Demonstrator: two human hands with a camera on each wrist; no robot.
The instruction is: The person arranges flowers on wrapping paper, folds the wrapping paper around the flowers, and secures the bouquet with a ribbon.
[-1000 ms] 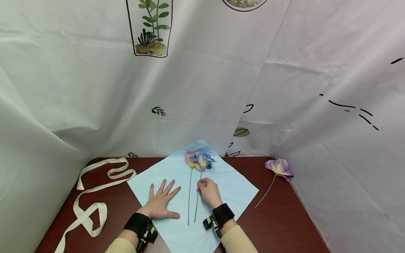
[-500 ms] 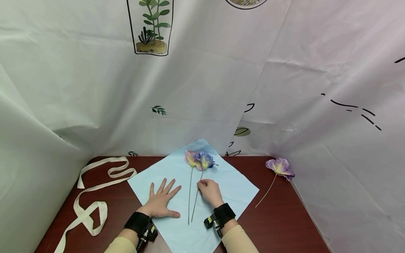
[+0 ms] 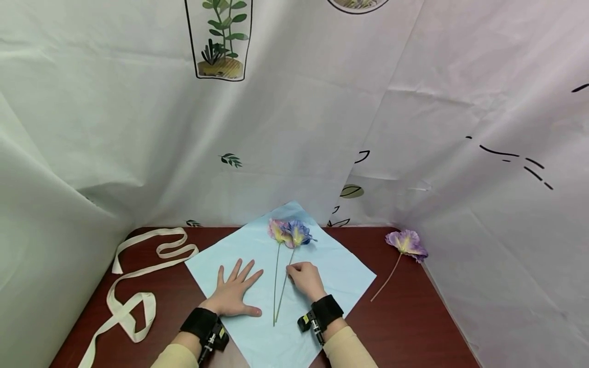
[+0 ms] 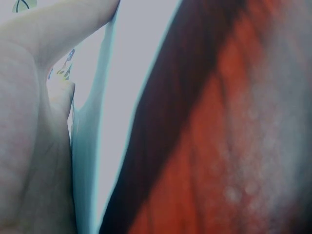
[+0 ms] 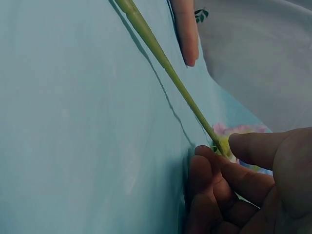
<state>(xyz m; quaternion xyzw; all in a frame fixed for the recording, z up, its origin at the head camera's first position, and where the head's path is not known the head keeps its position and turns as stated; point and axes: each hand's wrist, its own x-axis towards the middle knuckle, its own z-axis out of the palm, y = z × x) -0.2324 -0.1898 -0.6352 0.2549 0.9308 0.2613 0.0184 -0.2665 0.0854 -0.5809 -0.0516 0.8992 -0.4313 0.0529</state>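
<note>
Spread flat on a light blue sheet of wrapping paper (image 3: 340, 276) is my left hand (image 3: 231, 296), fingers straight and apart. My right hand (image 3: 306, 280) pinches the thin stem of a blue artificial flower (image 3: 300, 233) between thumb and fingertips. Beside it lies a pink and yellow artificial flower (image 3: 277, 229), its bloom partly overlapped by the blue one. Both stems run toward me and come together at their lower ends. In the right wrist view the green stem (image 5: 168, 66) slants up from the pinching fingers (image 5: 202, 168), close over the paper.
A purple artificial flower (image 3: 407, 245) lies on the dark red table (image 3: 400, 317) at the right. A cream ribbon (image 3: 120, 313) is strewn in loops along the left side. White printed cloth (image 3: 294, 128) hangs behind and at both sides.
The lower end of the blue flower's stem has swung left until it meets the pink flower's stem. My right hand keeps its pinch, and the left hand stays in place.
</note>
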